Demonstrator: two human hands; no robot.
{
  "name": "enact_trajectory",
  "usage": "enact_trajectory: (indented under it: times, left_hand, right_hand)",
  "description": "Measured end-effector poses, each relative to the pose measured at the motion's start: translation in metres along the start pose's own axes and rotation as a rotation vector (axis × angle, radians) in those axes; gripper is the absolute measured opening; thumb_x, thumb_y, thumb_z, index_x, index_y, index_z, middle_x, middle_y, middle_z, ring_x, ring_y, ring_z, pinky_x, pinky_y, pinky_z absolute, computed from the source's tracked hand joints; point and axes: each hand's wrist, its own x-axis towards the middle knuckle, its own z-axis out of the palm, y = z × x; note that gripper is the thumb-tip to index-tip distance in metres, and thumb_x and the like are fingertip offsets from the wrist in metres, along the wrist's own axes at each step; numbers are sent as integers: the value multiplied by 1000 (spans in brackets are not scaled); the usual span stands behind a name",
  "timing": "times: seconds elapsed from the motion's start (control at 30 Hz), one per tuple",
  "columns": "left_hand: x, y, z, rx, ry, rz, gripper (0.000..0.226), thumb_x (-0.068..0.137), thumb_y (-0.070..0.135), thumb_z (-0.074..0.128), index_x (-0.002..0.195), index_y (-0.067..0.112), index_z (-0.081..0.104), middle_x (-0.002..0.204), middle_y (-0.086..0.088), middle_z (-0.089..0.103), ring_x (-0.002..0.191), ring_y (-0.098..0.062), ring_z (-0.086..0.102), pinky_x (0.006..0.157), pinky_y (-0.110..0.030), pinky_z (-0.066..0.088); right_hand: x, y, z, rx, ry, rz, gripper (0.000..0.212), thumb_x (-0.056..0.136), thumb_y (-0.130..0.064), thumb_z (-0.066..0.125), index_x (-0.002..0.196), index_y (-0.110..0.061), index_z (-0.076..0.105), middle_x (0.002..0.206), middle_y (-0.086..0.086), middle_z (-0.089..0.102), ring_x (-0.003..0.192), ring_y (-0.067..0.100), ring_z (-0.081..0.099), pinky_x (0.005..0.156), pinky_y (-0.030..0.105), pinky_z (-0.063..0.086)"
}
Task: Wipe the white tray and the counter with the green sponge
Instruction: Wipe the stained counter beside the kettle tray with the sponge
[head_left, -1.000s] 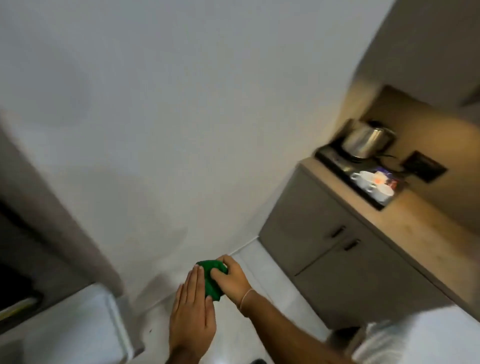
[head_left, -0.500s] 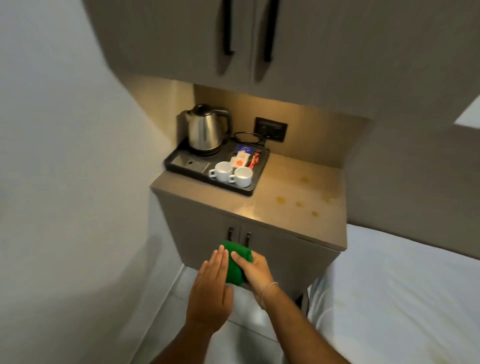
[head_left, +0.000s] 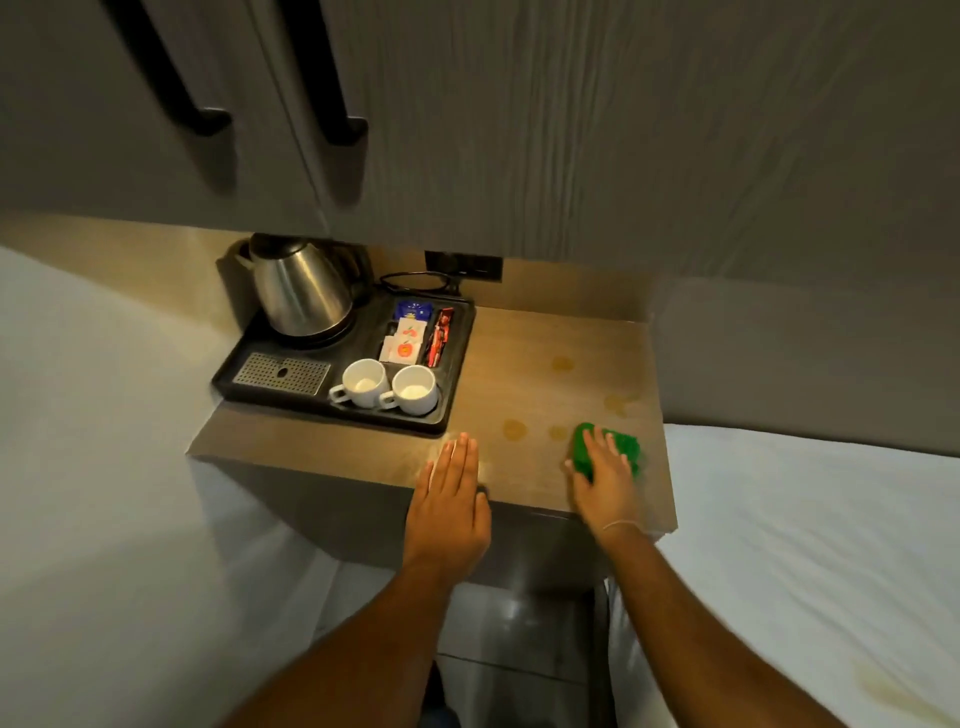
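The green sponge (head_left: 626, 448) lies flat on the brown counter (head_left: 524, 358) near its right front corner, and my right hand (head_left: 605, 475) presses down on it with fingers spread. Several yellowish stains (head_left: 514, 429) dot the counter just left of and behind the sponge. My left hand (head_left: 451, 501) rests flat and empty on the counter's front edge, fingers together. No white tray is in view; a black tray (head_left: 436, 420) sits at the back left of the counter.
The black tray holds a steel kettle (head_left: 298, 291), two white cups (head_left: 387, 387) and sachets (head_left: 413, 338). Overhead cabinets with black handles (head_left: 337, 104) hang low above the counter. A white bed (head_left: 810, 545) borders the counter's right side; a wall stands at the left.
The view swung from the wall to the counter. Both hands rose from in front of the lower cabinet onto the counter; the hands separated, and my right hand set the sponge down flat.
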Motion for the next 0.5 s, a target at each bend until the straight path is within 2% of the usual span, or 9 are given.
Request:
enact_trajectory:
  times: [0.1, 0.17, 0.27, 0.37, 0.43, 0.5]
  left_hand:
    - [23, -5, 9, 25, -62, 11, 85, 98, 36, 32, 170, 18, -9, 179, 0, -13, 166, -18, -14, 136, -47, 3]
    - [24, -13, 18, 75, -99, 37, 89, 96, 35, 37, 170, 16, -10, 180, -3, -13, 166, -21, -13, 136, -46, -1]
    - [28, -31, 31, 101, -163, 90, 90, 95, 38, 34, 169, 17, -13, 180, -4, -17, 165, -21, -17, 134, -42, -7]
    - [29, -41, 41, 101, -212, 151, 91, 94, 41, 29, 168, 18, -18, 178, -3, -24, 163, -19, -25, 136, -44, -5]
    - [25, -44, 44, 79, -216, 158, 92, 93, 43, 30, 169, 17, -16, 178, -3, -25, 163, -18, -26, 136, -45, -1]
    - [27, -48, 42, 42, -176, 145, 94, 91, 42, 34, 170, 17, -10, 179, -2, -21, 164, -16, -23, 135, -46, 3]
  right_hand:
    - [-17, -4, 38, -157, -54, -163, 75, 109, -22, 60, 172, -22, 21, 179, -5, 14, 169, 22, 12, 137, 42, 8]
    - [-43, 10, 43, -191, -97, -210, 79, 105, -19, 65, 171, -25, 22, 175, -12, 9, 168, 18, 13, 138, 44, 14]
    - [-54, 36, 24, -220, -34, -94, 81, 104, -23, 69, 169, -33, 22, 176, -11, 10, 165, 18, 10, 133, 54, 29]
    - [-23, 39, -5, -242, 45, 151, 67, 111, -41, 52, 171, -33, 23, 182, 5, 10, 168, 33, 13, 132, 56, 30]
    - [9, 15, -12, -245, 57, 205, 65, 113, -48, 42, 172, -29, 22, 183, 8, 9, 169, 34, 10, 136, 55, 22]
    - [40, -19, -5, -230, 28, 118, 64, 115, -43, 42, 173, -27, 20, 183, 7, 4, 170, 32, 3, 138, 50, 9]
